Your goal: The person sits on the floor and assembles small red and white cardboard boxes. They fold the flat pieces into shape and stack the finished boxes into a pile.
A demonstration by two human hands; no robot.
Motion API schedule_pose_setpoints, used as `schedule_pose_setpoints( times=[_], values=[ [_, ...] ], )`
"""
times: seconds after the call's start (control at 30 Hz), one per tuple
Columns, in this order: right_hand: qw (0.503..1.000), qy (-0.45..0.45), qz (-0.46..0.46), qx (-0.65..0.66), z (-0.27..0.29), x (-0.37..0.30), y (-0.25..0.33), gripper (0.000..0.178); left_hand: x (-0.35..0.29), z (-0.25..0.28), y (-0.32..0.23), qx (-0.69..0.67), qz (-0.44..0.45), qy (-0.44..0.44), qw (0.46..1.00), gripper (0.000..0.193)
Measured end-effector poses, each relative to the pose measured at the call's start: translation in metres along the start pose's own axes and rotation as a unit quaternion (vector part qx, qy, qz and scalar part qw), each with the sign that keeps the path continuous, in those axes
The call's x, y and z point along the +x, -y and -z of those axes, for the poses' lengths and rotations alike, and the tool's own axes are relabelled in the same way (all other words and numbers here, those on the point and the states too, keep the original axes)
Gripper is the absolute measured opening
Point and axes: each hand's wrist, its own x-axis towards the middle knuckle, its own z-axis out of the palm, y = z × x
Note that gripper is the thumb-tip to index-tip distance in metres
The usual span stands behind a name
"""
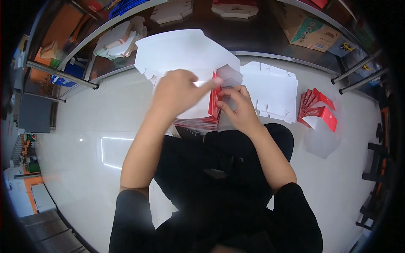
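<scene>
A large white carton blank [185, 50] with a red folded edge [213, 99] lies on a stack of blanks [196, 123] in front of my knees. My right hand [240, 107] is at the red edge, with its fingers and thumb bent around it in a pinch. Over the white face is my left hand [173, 95], slightly blurred. Its thumb stretches toward the top of the red edge and stands apart from the other fingers. Beside the red edge, behind my right fingers, is a translucent plastic sheet [230, 75].
Right of the stack lie flat white blanks with slots [274, 90]. Farther right are red folded cartons [316, 110] and translucent sheets [322, 143] on the glossy floor [84, 160]. A metal-edged shelf [270, 54] ahead holds a brown cardboard box [314, 31] and more blanks [120, 38].
</scene>
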Motion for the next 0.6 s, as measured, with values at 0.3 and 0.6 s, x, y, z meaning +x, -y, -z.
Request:
schedule_pose_setpoints(
  times=[0.3, 0.6],
  values=[
    [0.997, 0.041, 0.026, -0.060, 0.014, 0.000, -0.003, 0.025, 0.053, -0.020, -0.034, 0.076, 0.035, 0.242, 0.967, 0.029],
    [0.988, 0.060, 0.112, -0.089, 0.017, -0.001, -0.005, 0.016, 0.062, -0.040, -0.022, 0.136, -0.007, 0.187, 0.973, 0.027]
  ],
)
